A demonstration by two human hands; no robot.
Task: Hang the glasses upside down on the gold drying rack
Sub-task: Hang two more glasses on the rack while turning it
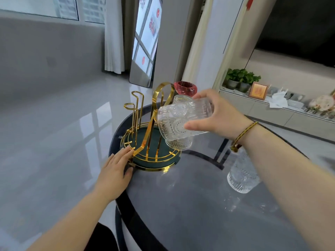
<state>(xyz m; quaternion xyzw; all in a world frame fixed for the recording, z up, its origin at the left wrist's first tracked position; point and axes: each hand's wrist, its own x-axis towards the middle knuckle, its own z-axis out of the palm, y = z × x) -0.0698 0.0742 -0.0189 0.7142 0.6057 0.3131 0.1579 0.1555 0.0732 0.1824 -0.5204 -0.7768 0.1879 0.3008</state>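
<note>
A ribbed clear glass [184,117] is held tilted on its side above the gold drying rack [148,134] (two more glasses show behind and below it), gripped by the right hand [217,115]. The left hand [116,169] lies open, fingers touching the rack's base rim. Another glass [242,175] stands on the grey table [190,214].

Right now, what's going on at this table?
A person is loading clear ribbed glasses onto a gold drying rack on a dark round table. The right hand holds one glass tipped on its side beside the rack's tall loop, not yet hung. The left hand rests against the rack's base, apparently steadying it. One glass already seems to sit upside down on the rack, and another glass waits on the table under the right forearm.
</note>
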